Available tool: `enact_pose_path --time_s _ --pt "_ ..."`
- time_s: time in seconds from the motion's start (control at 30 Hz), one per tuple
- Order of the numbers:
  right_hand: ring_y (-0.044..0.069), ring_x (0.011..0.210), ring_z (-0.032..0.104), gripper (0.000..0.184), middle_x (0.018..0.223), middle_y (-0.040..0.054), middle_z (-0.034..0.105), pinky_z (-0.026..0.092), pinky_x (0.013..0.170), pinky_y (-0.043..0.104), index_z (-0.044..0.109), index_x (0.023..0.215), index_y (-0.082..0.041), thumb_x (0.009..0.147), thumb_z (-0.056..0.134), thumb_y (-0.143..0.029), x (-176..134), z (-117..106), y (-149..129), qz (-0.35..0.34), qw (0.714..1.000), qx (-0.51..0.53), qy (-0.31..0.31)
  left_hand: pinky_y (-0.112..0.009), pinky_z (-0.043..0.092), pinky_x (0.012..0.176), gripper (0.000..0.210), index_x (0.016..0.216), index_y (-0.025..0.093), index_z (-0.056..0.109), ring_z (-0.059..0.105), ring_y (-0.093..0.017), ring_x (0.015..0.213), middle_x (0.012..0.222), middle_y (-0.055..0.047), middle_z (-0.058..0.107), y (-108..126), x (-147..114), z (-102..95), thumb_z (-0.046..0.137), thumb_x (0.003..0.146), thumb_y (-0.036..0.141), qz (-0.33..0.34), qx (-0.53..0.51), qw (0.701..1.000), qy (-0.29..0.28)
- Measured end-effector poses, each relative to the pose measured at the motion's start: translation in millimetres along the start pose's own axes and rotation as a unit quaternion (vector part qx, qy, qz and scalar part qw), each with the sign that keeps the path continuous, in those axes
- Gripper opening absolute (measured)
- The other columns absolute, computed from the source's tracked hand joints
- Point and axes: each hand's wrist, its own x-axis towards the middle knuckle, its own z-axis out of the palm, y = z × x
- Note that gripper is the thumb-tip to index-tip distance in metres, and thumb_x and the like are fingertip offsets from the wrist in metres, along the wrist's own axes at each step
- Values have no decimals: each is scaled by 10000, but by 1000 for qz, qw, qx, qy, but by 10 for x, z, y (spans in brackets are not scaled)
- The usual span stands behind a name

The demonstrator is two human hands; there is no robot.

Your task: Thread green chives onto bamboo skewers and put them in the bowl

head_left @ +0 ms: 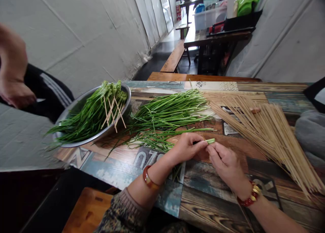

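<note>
Wood-patterned tabletop (203, 192) spans the foreground. Left hand (188, 146) reaches in from eight o'clock, right hand (225, 163) from four, both bent inward, thumbs and fingers pinching a small bundle of green stalks (210, 141) at the dial's centre. Loose greens (170, 109) lie toward eleven, bamboo skewers (276, 138) at three, a heaped metal bowl (87, 141) between nine and ten; another person's hand (17, 92) hangs beyond it.

On your left forearm (165, 167) you wear a dark, mottled sleeve (120, 209) that ends in a ribbed, dusky brown cuff (134, 203). Beyond it circles a smooth bangle (146, 179), reddish amber (glossy, with paler patches). Your right wrist (242, 189) carries a red beaded bracelet (245, 202) with a chunky gold-coloured ornament (255, 189).
</note>
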Motion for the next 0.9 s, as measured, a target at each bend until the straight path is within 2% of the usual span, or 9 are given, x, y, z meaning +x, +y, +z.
enact_pose_path --time_s 0.17,0.23,0.3,0.37,0.53,0.7,0.8,0.9 --pt "117 440 480 300 470 -28 510 371 486 237 562 657 -202 902 422 -303 15 -19 -35 32 998 31 -35 -210 433 628 276 808 110 704 593 -131 689 774 -55 693 49 2 -122 532 861 319 9 52 999 0" --pt "117 449 496 283 477 -26 527 385 499 236 594 666 -195 888 442 -285 18 -25 -50 26 998 39 -40 -237 451 721 249 873 126 707 614 -152 797 874 -74 699 24 29 -227 526 868 298 28 103 992 65" --pt "118 471 517 283 497 -16 553 394 509 234 595 633 -192 871 462 -270 17 -30 -61 14 998 41 -39 -260 445 762 229 908 127 699 605 -159 833 888 -83 682 -38 63 -330 524 871 270 41 170 974 141" --pt "118 481 525 281 513 -10 572 397 511 231 605 628 -187 863 467 -258 15 -33 -68 6 998 44 -42 -265 439 738 202 909 133 689 588 -153 798 853 -73 654 -116 90 -403 522 867 238 46 240 955 169" --pt "110 477 519 281 519 -5 578 388 505 223 635 657 -164 860 455 -237 19 -38 -79 4 997 52 -49 -293 437 749 146 902 161 680 556 -171 819 865 -64 605 -219 116 -419 555 838 203 49 391 908 145" --pt "98 487 515 303 510 -9 563 370 514 211 592 571 -166 840 458 -199 39 -37 -83 -13 999 39 -33 -332 431 785 101 817 164 686 533 -192 847 874 -71 600 -191 142 -373 594 816 207 95 470 870 114" --pt "96 493 521 282 522 -10 574 366 515 207 627 613 -160 839 464 -199 45 -37 -74 -12 999 42 -29 -328 428 778 130 771 170 680 536 -186 847 878 -65 609 -174 143 -384 567 830 194 127 464 865 141" --pt "94 487 512 283 524 -10 570 362 512 208 641 634 -154 846 463 -208 45 -39 -66 -11 999 42 -30 -319 431 777 141 774 176 678 552 -176 845 889 -59 631 -173 129 -407 553 838 190 138 442 872 156"
